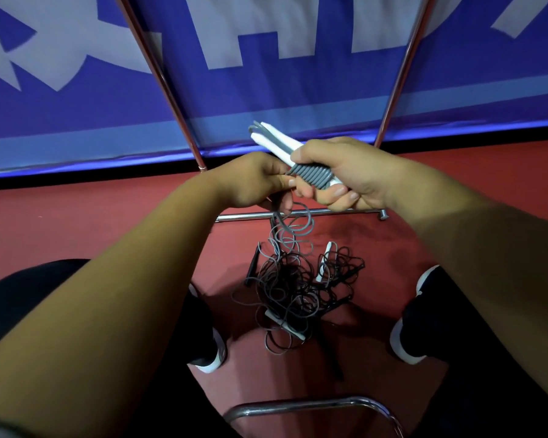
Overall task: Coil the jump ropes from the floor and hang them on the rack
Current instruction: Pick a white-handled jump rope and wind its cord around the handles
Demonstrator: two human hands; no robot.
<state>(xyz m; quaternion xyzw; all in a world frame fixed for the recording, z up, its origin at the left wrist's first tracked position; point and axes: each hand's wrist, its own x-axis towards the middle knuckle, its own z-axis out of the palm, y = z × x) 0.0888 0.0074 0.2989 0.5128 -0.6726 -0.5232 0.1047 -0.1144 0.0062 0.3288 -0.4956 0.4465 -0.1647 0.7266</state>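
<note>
My right hand [345, 172] grips two white jump rope handles [274, 139] held together, with grey cord wound in tight turns [310, 178] around them. My left hand [253, 181] pinches the grey cord right beside the wound turns. From there the loose grey cord [293, 229] hangs down in loops to the floor. Below lies a tangled pile of grey and black ropes [298, 289] with white and black handles in it. The chrome rack's legs [168, 86] rise behind my hands, and its floor bar [329, 211] runs just under them.
A blue banner with pale lettering [266, 74] stands behind the rack. The floor [92, 222] is red. My shoes [405, 343] sit on either side of the rope pile. A curved chrome tube [314, 406] lies at the bottom of the view.
</note>
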